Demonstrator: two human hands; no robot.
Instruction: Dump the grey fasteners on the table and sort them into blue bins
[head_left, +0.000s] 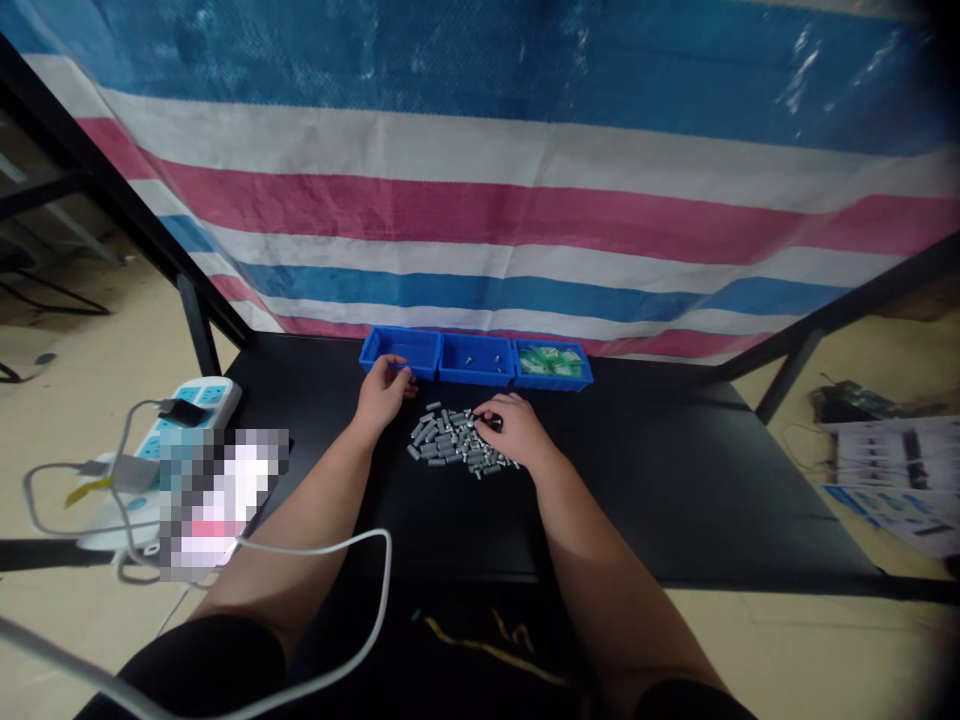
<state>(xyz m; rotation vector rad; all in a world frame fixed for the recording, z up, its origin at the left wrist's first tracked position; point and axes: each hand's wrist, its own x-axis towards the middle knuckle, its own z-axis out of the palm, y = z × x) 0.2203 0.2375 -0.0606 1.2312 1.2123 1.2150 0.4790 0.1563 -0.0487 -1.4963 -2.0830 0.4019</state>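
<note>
A heap of several small grey cylindrical metal parts (450, 440) lies on the black table (675, 470). My right hand (517, 425) rests on the heap's right side, its fingertips pinched on a small dark part. My left hand (382, 390) hovers just left of the heap, close to the left blue bin (400, 350), fingers curled; whether it holds anything I cannot tell. The middle blue bin (476, 358) contains a few small parts. The right blue bin (553, 365) is filled with green and white packets.
A striped blue, white and pink tarp (487, 200) hangs behind the table. A white power strip (191, 410) and white cables (322, 550) lie at the left. Black frame bars (112, 190) flank both sides. Printed papers (892, 470) lie on the floor at right.
</note>
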